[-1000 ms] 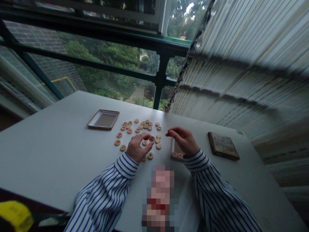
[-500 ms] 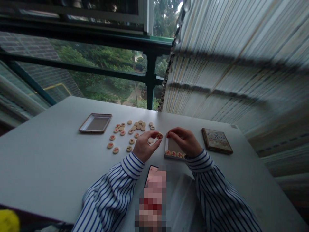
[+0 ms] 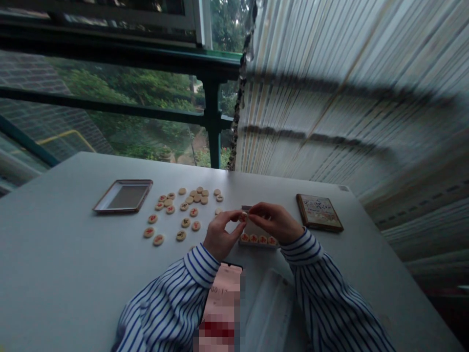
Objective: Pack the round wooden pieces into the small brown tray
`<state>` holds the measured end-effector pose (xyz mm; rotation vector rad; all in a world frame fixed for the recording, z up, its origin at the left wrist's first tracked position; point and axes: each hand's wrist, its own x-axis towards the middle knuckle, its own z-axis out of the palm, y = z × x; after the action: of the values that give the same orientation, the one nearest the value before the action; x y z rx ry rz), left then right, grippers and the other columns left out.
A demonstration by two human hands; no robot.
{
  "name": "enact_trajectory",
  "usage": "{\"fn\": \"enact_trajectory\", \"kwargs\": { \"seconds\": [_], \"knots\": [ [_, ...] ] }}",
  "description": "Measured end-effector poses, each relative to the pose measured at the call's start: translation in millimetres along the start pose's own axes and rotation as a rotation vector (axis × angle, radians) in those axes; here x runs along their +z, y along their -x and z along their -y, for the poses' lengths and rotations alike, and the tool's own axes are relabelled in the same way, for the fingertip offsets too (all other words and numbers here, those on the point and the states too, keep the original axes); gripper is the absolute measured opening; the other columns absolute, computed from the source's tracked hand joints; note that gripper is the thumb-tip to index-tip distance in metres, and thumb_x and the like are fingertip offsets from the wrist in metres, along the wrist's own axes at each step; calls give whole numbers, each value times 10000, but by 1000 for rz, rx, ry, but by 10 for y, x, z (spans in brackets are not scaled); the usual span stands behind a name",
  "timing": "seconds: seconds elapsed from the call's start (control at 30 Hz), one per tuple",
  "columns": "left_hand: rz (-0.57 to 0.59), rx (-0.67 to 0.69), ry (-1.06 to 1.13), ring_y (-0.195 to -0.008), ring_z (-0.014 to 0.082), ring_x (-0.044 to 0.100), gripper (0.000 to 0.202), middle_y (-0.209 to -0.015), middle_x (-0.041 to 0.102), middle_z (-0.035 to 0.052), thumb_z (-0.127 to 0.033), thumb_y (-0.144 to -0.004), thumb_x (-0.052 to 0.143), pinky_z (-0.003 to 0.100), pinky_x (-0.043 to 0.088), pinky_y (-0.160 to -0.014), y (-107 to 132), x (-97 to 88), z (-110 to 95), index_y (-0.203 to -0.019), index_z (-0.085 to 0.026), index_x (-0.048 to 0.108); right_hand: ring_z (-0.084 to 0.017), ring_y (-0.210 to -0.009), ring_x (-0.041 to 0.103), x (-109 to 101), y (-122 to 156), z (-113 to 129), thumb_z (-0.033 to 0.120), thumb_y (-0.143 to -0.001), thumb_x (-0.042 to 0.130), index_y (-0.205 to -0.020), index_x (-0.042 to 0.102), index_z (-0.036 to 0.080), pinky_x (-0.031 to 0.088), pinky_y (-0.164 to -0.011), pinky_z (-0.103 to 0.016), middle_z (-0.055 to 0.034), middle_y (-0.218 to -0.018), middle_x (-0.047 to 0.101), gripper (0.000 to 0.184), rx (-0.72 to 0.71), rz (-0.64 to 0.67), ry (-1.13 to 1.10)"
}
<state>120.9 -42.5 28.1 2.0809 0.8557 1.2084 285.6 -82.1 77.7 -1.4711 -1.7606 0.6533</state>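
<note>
My left hand (image 3: 222,235) pinches a round wooden xiangqi piece (image 3: 244,216) between thumb and fingertips, its marked face partly visible. Close against it, my right hand (image 3: 276,223) has thumb and fingers drawn together; what sits between those fingertips is hidden. Below both hands lies a shallow box (image 3: 258,246), with several red-marked pieces (image 3: 253,239) in a row along its near side. My right hand covers the box's right part. Left of my hands, many loose pieces (image 3: 185,222) are scattered on the table, some showing red or dark characters, others blank side up.
An open, shallow tray-like lid (image 3: 145,195) lies at the left of the white table (image 3: 73,254). A flat box with a patterned cover (image 3: 320,212) is at the right. In front are a phone (image 3: 224,283) and a clear plastic sheet (image 3: 271,308). A striped curtain (image 3: 311,98) hangs behind.
My two hands have come closer, the right fingertips now almost meeting the piece in my left. The camera view has shifted slightly right. The row of pieces in the box looks the same.
</note>
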Motion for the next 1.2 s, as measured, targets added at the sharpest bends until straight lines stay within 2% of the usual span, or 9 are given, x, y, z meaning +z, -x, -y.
{"fn": "enact_trajectory", "kwargs": {
  "seconds": [0.23, 0.5, 0.67, 0.9, 1.2],
  "knots": [
    [6, 19, 1, -743, 143, 579, 232, -821, 637, 44, -229, -729, 571, 304, 476, -708, 50, 0, 51, -954, -176, 579, -98, -592, 541, 85, -12, -36, 368, -751, 543, -807, 617, 156, 426, -541, -210, -19, -693, 628, 232, 18, 48, -62],
    [23, -26, 35, -738, 142, 580, 236, -809, 643, 39, -237, -713, 594, 291, 479, -684, 39, -25, 44, -940, -176, 593, -95, -567, 515, 136, -24, -62, 345, -747, 553, -797, 617, 153, 416, -526, -212, -15, -667, 616, 208, 37, 15, -34],
    [23, -124, 107, -730, 134, 587, 172, -830, 662, 35, -270, -747, 563, 274, 476, -673, 47, -36, 40, -884, -182, 620, -84, -557, 508, 136, -24, -28, 285, -755, 549, -810, 629, 160, 400, -523, -196, -10, -675, 630, 158, 15, 30, 8],
    [14, -235, 208, -669, 129, 605, 180, -761, 673, 37, -307, -743, 565, 243, 483, -635, 50, -29, 49, -833, -168, 637, -84, -596, 540, 139, -21, 8, 221, -765, 534, -830, 631, 163, 398, -551, -187, -9, -710, 657, 131, -10, 68, 4],
    [37, -371, 503, -737, 168, 632, 197, -779, 677, 64, -289, -725, 587, 299, 501, -723, 74, 20, 75, -848, -139, 626, -81, -616, 541, 130, -12, 13, 224, -775, 530, -837, 634, 172, 403, -583, -187, -2, -728, 658, 131, -31, 65, 16]
  ]
}}
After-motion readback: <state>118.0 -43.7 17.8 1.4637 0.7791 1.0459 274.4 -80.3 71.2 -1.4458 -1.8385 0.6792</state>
